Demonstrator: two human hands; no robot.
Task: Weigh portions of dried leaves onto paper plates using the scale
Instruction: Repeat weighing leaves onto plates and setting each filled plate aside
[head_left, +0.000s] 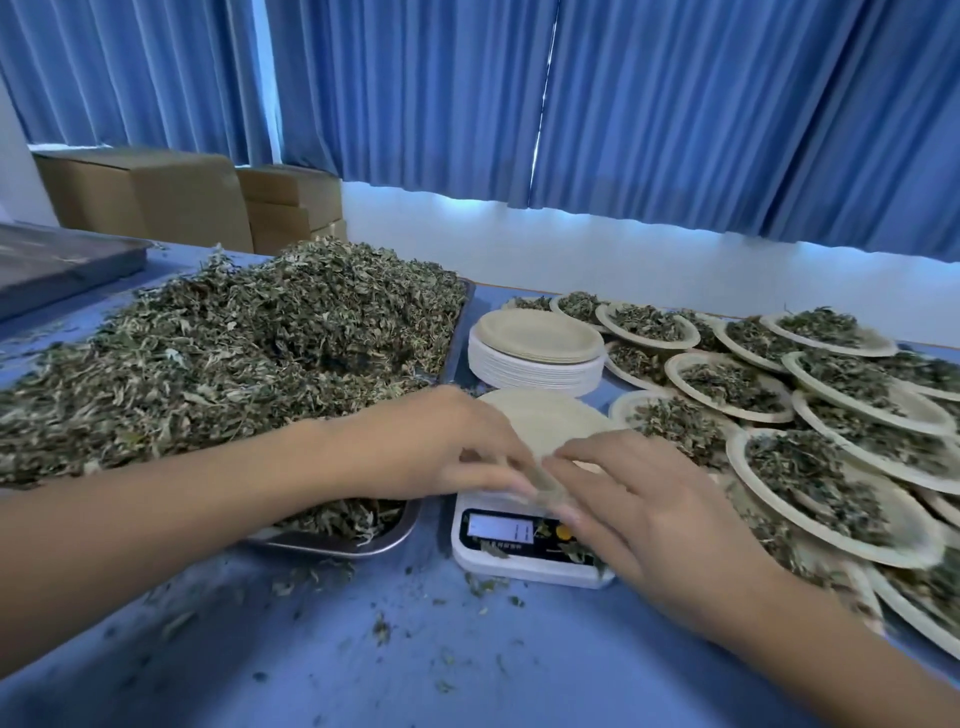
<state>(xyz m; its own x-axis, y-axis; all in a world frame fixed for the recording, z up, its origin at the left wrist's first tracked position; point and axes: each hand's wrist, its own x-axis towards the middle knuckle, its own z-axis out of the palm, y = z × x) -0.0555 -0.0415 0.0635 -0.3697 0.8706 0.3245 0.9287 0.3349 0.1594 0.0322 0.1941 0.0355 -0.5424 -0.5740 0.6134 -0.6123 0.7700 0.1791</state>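
Observation:
A white digital scale (519, 545) sits on the blue table near me, its display lit. An empty paper plate (545, 418) rests on top of it. My left hand (447, 441) and my right hand (639, 499) both lie over the plate's near rim, fingers curled on its edge; motion blur hides the exact grip. A big heap of dried leaves (234, 343) fills a metal tray (363, 543) at the left. A stack of empty paper plates (537, 358) stands behind the scale.
Several filled paper plates (810, 467) overlap across the right side of the table. A grey tray (57, 260) lies at the far left, with cardboard boxes (156, 192) behind it. Loose leaf bits are scattered on the table (337, 649) in front of me.

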